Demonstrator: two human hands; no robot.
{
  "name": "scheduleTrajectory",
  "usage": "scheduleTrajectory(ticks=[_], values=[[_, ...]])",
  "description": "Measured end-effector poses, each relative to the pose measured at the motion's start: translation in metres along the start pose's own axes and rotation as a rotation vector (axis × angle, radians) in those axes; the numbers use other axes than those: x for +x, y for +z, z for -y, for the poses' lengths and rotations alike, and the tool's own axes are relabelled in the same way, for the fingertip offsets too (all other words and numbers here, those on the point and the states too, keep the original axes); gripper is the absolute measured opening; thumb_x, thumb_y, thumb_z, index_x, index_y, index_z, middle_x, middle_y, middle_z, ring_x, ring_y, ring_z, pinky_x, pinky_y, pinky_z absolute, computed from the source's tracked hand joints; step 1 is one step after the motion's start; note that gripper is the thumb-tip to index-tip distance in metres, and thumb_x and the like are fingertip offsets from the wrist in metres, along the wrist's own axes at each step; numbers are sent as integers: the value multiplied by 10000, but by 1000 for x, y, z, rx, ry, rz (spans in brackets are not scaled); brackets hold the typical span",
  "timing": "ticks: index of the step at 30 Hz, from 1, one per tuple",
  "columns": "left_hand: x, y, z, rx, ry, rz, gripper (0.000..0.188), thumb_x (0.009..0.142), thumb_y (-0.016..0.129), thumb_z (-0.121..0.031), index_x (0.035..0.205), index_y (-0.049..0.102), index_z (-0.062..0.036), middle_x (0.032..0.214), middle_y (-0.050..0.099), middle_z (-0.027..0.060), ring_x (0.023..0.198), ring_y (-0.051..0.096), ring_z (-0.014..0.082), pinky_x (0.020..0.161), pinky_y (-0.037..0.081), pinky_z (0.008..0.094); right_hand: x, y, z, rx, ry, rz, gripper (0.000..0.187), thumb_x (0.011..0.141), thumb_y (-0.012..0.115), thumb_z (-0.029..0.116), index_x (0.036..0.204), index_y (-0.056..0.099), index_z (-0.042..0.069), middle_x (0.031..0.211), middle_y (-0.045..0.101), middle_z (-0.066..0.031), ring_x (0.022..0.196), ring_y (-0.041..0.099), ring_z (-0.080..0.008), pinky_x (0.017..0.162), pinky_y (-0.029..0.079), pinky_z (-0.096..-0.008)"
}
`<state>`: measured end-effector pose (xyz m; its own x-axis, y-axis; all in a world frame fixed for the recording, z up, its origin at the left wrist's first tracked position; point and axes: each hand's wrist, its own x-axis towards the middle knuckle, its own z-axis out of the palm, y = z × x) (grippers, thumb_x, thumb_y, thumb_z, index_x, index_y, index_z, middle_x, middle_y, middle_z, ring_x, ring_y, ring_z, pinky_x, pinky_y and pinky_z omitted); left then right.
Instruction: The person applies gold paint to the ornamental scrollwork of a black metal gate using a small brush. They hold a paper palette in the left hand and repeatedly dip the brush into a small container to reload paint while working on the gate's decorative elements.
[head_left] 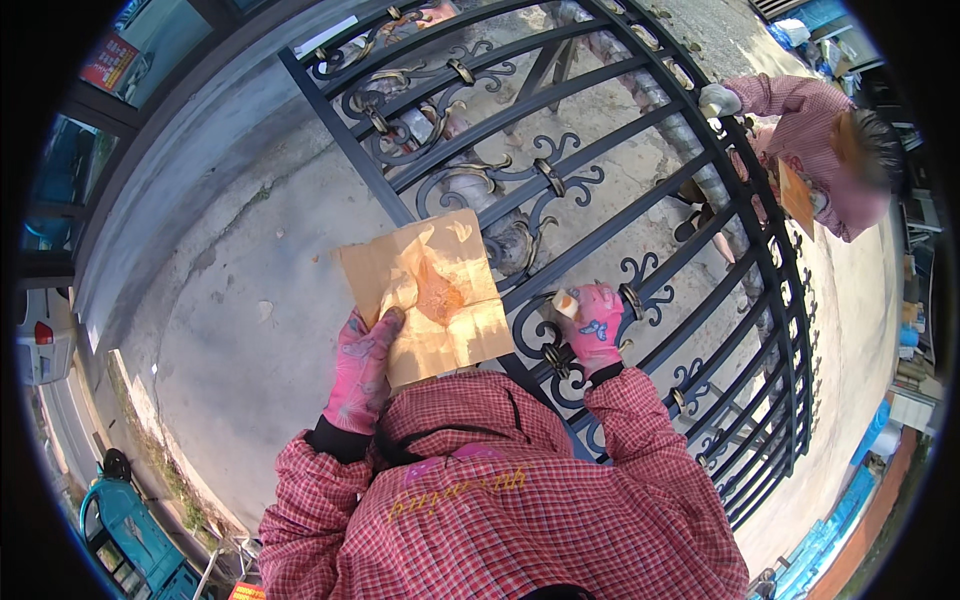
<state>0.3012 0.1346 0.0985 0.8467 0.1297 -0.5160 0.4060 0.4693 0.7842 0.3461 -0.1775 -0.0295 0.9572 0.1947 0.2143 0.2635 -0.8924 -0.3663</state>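
Head view: the left hand point(362, 365), in a pink glove, had its grip closed on the lower left edge of a creased cardboard sheet point(405, 350), thumb on top. The sheet lay tilted in front of the person's chest and bore a wet-looking orange-brown smear point(438, 293) near its middle. The right hand point(597, 322), also pink-gloved, had its grip closed around a small pale piece point(565, 302), over the scrollwork point(552, 178) of a black metal railing panel point(610, 228); whether it touched the metal could not be told. Across the panel, a co-worker point(810, 135) had a gloved hand point(719, 101) at its far edge, near a brown board point(796, 197). Grey concrete ground point(250, 330) spread beneath.
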Motion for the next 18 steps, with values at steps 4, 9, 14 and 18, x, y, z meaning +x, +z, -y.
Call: scheduleTrajectory(ticks=[4, 9, 14, 18], values=[[3, -5, 12, 21, -4, 46, 372, 910, 560, -117, 1245, 449, -2, 1129, 582, 71, 963, 593, 142, 825, 505, 281, 23, -35, -1, 150, 202, -20, 360, 600, 776, 122, 923, 629, 60, 860, 622, -102, 831, 600, -270, 745, 469, -359], [7, 4, 23, 3, -49, 85, 345, 915, 552, -118, 1228, 462, -2, 1081, 596, 65, 906, 603, 125, 784, 514, 264, 51, -103, 41, 699, 341, 38, 382, 698, 747, 24, 1048, 593, 11, 930, 639, -65, 790, 625, -155, 749, 505, -265], [6, 19, 20, -25, -104, 122, 321, 912, 545, -81, 1211, 462, 1, 1053, 610, 74, 875, 626, 140, 753, 535, 274, 68, -132, 105, 406, -87, 56, 429, 606, 809, 150, 979, 613, 69, 912, 645, -97, 866, 608, -305, 843, 457, -394], [7, 23, 24, -13, -76, 148, 316, 912, 546, -81, 1205, 466, 2, 1041, 613, 69, 871, 627, 140, 746, 533, 272, 69, -118, 116, 205, -375, 155, 472, 561, 801, 176, 983, 609, 89, 928, 645, -73, 969, 581, -289, 982, 339, -418]])
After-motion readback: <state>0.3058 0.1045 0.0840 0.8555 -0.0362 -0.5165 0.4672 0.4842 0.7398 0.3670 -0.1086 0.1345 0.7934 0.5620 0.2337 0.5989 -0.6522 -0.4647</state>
